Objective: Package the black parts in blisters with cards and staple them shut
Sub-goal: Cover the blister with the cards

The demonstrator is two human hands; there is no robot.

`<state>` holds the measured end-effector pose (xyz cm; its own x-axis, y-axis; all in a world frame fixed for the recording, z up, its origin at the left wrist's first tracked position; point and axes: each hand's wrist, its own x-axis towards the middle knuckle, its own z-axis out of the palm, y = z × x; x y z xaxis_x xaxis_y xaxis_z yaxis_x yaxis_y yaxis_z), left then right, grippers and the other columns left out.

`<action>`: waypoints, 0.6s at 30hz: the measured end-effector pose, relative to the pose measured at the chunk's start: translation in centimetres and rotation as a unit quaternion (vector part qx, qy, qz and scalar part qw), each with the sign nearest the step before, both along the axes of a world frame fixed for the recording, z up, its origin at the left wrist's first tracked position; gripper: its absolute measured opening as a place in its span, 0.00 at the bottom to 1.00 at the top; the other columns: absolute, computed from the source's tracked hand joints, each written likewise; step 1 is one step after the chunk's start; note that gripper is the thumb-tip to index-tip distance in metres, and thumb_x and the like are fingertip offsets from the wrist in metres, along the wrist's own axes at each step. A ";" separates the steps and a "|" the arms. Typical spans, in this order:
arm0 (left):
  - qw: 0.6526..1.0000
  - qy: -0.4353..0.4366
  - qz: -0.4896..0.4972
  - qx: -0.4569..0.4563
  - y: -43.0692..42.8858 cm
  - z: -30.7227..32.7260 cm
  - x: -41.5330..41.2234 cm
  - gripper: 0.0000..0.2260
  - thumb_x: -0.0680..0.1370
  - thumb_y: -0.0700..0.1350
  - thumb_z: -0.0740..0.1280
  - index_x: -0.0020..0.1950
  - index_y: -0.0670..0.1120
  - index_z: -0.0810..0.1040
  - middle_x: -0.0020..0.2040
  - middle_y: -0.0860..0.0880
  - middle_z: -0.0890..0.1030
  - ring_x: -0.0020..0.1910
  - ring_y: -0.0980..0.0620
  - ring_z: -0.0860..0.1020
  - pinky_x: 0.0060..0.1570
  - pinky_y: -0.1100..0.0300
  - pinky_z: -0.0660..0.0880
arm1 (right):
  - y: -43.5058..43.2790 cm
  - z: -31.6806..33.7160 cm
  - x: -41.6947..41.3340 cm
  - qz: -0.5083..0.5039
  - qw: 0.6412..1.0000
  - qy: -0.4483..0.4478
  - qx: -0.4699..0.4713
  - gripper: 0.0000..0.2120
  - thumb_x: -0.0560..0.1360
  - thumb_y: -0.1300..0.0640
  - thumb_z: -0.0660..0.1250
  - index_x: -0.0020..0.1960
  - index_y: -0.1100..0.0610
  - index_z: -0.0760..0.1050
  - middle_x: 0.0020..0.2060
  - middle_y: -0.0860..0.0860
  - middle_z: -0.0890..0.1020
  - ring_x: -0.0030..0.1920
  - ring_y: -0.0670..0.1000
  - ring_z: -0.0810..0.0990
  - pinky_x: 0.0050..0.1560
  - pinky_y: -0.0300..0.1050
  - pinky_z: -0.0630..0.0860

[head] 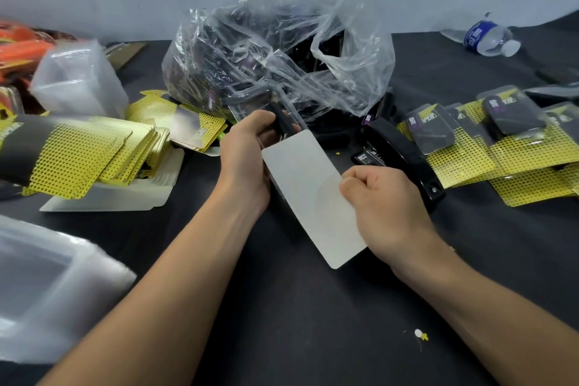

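We hold one package between both hands above the black table point(282, 307), in the middle of assembling it. Our left hand point(247, 160) is closed around the top end, where a black part point(283, 122) and a bit of clear blister show above the card point(310, 197), whose blank grey back faces us. Our right hand point(382, 207) pinches the card's right edge between thumb and curled fingers. We judge that the card is being seated into the blister; whether it is fully home we cannot tell.

Next comes stapling, which calls for squaring card and blister and reaching the black stapler point(404, 157), lying just right of our hands. Finished packages point(488, 147) lie beyond it; loose yellow cards point(84, 160) are stacked to the left, and the clear bag of parts point(275, 53) sits behind.
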<state>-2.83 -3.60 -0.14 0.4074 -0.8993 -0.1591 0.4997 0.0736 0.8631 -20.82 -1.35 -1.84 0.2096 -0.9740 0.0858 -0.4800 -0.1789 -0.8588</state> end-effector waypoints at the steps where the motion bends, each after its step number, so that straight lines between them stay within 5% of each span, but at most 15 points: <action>1: 1.000 -0.018 -0.001 0.007 0.0 0.0 0.0 0.06 0.76 0.42 0.67 0.44 0.40 0.82 0.41 0.40 0.84 0.35 0.43 0.81 0.39 0.54 0.78 | 0.1 -0.2 0.1 -0.009 1.000 0.007 -0.018 0.10 0.78 0.58 0.63 0.40 0.60 0.76 0.29 0.53 0.78 0.33 0.51 0.76 0.35 0.48 0.72; 3: 0.999 -0.047 0.000 0.021 0.3 0.0 -0.2 0.07 0.75 0.43 0.69 0.40 0.41 0.83 0.42 0.38 0.84 0.36 0.42 0.80 0.42 0.51 0.76 | 0.5 -0.3 0.3 -0.005 0.999 0.005 -0.041 0.02 0.78 0.55 0.65 0.47 0.51 0.76 0.26 0.46 0.78 0.30 0.46 0.75 0.30 0.37 0.69; 6: 0.997 -0.063 -0.011 0.035 0.6 0.2 -0.8 0.10 0.69 0.44 0.71 0.45 0.39 0.83 0.43 0.37 0.83 0.39 0.41 0.79 0.45 0.48 0.74 | 0.2 0.0 0.3 0.059 0.998 0.013 -0.014 0.08 0.76 0.44 0.69 0.53 0.44 0.75 0.31 0.40 0.83 0.34 0.40 0.80 0.34 0.35 0.74; 9: 0.993 -0.106 -0.034 0.030 0.5 0.1 -1.9 0.09 0.71 0.44 0.72 0.44 0.38 0.84 0.42 0.36 0.84 0.38 0.42 0.80 0.40 0.52 0.75 | -0.3 -0.1 -0.1 0.100 0.993 -0.034 0.047 0.06 0.77 0.48 0.74 0.49 0.49 0.81 0.40 0.40 0.87 0.39 0.42 0.86 0.43 0.47 0.84; 12: 0.969 -0.242 0.013 0.038 0.2 -0.6 -2.2 0.08 0.76 0.47 0.74 0.37 0.49 0.86 0.40 0.46 0.87 0.38 0.46 0.84 0.36 0.56 0.78 | -1.0 -0.4 -0.5 0.051 0.984 -0.144 0.092 0.03 0.79 0.59 0.73 0.51 0.53 0.82 0.42 0.49 0.89 0.42 0.51 0.88 0.48 0.61 0.85; 18: 0.881 -0.467 0.064 0.035 1.2 -1.2 -2.4 0.05 0.75 0.52 0.74 0.40 0.54 0.85 0.35 0.56 0.85 0.36 0.53 0.83 0.37 0.54 0.82 | -1.4 -0.9 -0.8 0.015 0.986 -0.150 0.071 0.03 0.80 0.58 0.71 0.48 0.52 0.83 0.40 0.49 0.88 0.41 0.52 0.88 0.47 0.63 0.85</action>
